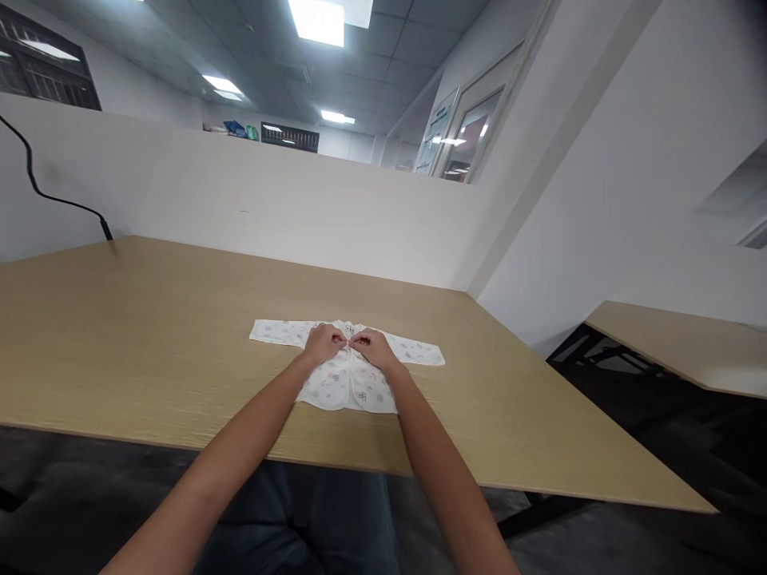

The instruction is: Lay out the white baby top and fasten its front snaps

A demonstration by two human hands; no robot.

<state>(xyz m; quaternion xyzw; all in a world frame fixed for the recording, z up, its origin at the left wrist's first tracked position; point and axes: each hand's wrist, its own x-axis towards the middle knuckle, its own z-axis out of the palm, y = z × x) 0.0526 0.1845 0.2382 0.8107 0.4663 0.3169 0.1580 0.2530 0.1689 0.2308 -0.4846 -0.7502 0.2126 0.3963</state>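
A small white baby shirt (327, 386) with a scattered print lies spread flat on the wooden table (180, 319), its sleeves stretched out to both sides. It has a front opening, and the two lower front edges curve apart at the hem. My left hand (324, 342) pinches the shirt's front edge just below the collar. Close beside it, my right hand (371, 347) pinches the opposite edge, and the fingertips of both hands nearly meet at the middle. Whatever small fastening may lie between the fingers is hidden.
A white low wall (269, 204) runs along the table's far side. At the far left a black cable (65, 201) hangs down to the table's edge. A second table (677, 343) stands to the right, across a gap. My legs (300, 519) are under the front edge.
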